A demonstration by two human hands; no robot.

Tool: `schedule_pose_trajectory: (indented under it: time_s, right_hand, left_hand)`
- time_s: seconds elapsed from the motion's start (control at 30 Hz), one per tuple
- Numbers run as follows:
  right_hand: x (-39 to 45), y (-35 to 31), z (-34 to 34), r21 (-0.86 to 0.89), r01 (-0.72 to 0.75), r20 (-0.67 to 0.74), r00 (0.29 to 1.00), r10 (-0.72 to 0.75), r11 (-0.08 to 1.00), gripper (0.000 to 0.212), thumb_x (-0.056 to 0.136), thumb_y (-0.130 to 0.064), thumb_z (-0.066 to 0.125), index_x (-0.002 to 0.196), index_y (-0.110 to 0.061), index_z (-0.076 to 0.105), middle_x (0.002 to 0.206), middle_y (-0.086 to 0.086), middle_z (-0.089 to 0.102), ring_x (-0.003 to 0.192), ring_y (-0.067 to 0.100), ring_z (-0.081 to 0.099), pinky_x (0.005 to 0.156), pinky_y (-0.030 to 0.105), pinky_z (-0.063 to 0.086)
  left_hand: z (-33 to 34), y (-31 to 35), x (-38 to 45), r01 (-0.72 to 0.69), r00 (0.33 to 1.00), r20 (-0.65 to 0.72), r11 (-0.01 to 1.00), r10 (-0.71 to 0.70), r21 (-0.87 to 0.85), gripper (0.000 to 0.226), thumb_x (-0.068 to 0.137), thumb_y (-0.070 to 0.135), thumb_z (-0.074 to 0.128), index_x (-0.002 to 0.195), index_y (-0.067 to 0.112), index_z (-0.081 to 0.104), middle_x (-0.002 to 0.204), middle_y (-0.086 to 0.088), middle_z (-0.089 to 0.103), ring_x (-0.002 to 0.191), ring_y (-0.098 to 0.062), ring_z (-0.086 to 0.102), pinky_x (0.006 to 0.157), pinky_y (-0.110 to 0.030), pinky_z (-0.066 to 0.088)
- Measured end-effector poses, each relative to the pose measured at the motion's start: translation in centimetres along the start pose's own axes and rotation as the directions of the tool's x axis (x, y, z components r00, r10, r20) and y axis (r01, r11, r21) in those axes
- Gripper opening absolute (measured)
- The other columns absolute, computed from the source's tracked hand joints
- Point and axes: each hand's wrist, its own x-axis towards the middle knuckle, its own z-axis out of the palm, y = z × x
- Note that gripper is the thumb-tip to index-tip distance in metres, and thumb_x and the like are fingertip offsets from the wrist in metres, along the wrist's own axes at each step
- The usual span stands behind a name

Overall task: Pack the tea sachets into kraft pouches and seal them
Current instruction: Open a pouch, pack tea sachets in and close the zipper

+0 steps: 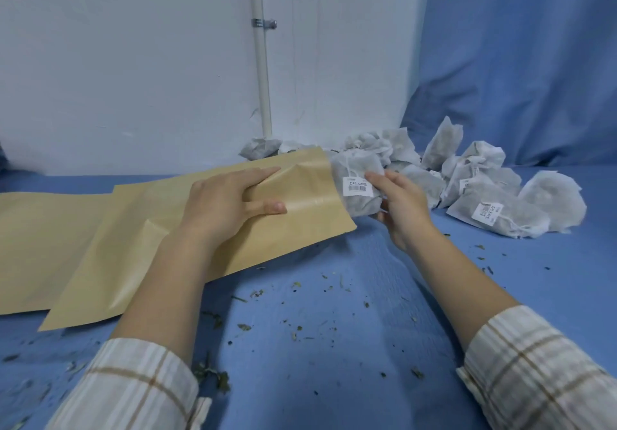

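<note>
At pouch mouth: left hand pinches kraft pouch; right hand grips sachet.

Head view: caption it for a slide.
Left hand holds kraft pouch open; right hand feeds in tea sachet.

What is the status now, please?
Left hand holds open tan kraft paper pouch. Right hand pushes white labelled tea sachet into its mouth. Nothing blocking.
</note>
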Motion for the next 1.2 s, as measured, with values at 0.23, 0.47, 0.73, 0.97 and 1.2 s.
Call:
schedule_pose_trajectory:
  time_s: [0.23, 0.47, 0.73, 0.97, 1.2]
  right_hand:
    - [-1.0, -0.6, 1.5, -0.333, 0.014, 0.322, 0.942, 0.099, 0.943, 0.02, 0.089, 0.003, 0.051, 0.077, -0.008, 0.063, 0.052, -0.004, 0.057, 0.046, 0.007, 0.05, 0.044, 0.016, 0.037]
    - [-1.9, -1.0, 2.0, -0.568, -0.218, 0.318, 0.832, 0.455, 0.794, 0.035, 0.099, -0.012, 0.038, 0.065, -0.007, 0.044, 0.05, 0.003, 0.049, 0.038, 0.009, 0.048, 0.038, 0.016, 0.04]
    - [0.6, -0.6, -0.8, -0.711, 0.194, 0.092, 0.979, -0.184, 0.676, 0.029, 0.088, -0.024, 0.053, 0.065, -0.01, 0.063, 0.061, -0.002, 0.058, 0.065, 0.01, 0.052, 0.061, 0.025, 0.042]
    - [3.4, 0.4, -6.8, -0.98, -0.112, -0.139, 0.977, -0.161, 0.164, 0.044, 0.096, -0.049, 0.028, 0.131, -0.033, 0.049, 0.148, 0.023, 0.023, 0.138, 0.032, 0.019, 0.113, 0.04, 0.016]
    - [3.1, 0.7, -6.2, -0.915, 0.038, -0.107, 0.937, -0.332, 0.402, 0.037, 0.087, -0.042, 0.057, 0.108, -0.014, 0.069, 0.113, 0.007, 0.067, 0.108, 0.022, 0.057, 0.088, 0.029, 0.04]
  left_hand:
    - [0.6, 1.5, -0.1, -0.112, 0.978, 0.146, 0.969, 0.147, -0.222, 0.047, 0.068, 0.044, 0.076, 0.107, 0.063, 0.058, 0.113, 0.029, 0.062, 0.112, 0.0, 0.052, 0.101, -0.028, 0.039]
    - [1.9, 2.8, 0.3, -0.183, 0.945, 0.218, 0.946, 0.245, -0.267, 0.046, 0.068, 0.047, 0.075, 0.103, 0.069, 0.055, 0.114, 0.035, 0.059, 0.111, 0.006, 0.051, 0.099, -0.02, 0.039]
    - [2.0, 2.3, 0.3, -0.196, 0.977, 0.073, 0.977, 0.202, -0.087, 0.046, 0.071, 0.052, 0.071, 0.11, 0.065, 0.052, 0.095, 0.039, 0.057, 0.094, 0.009, 0.046, 0.087, -0.015, 0.035]
    - [1.7, 2.0, 0.1, -0.152, 0.988, 0.027, 0.988, 0.152, -0.012, 0.048, 0.074, 0.054, 0.068, 0.119, 0.057, 0.053, 0.094, 0.037, 0.055, 0.098, 0.001, 0.048, 0.099, -0.038, 0.035]
    - [1.5, 1.8, -0.1, -0.124, 0.992, 0.024, 0.992, 0.123, 0.008, 0.049, 0.075, 0.055, 0.067, 0.121, 0.056, 0.053, 0.099, 0.031, 0.057, 0.104, -0.006, 0.051, 0.101, -0.041, 0.035]
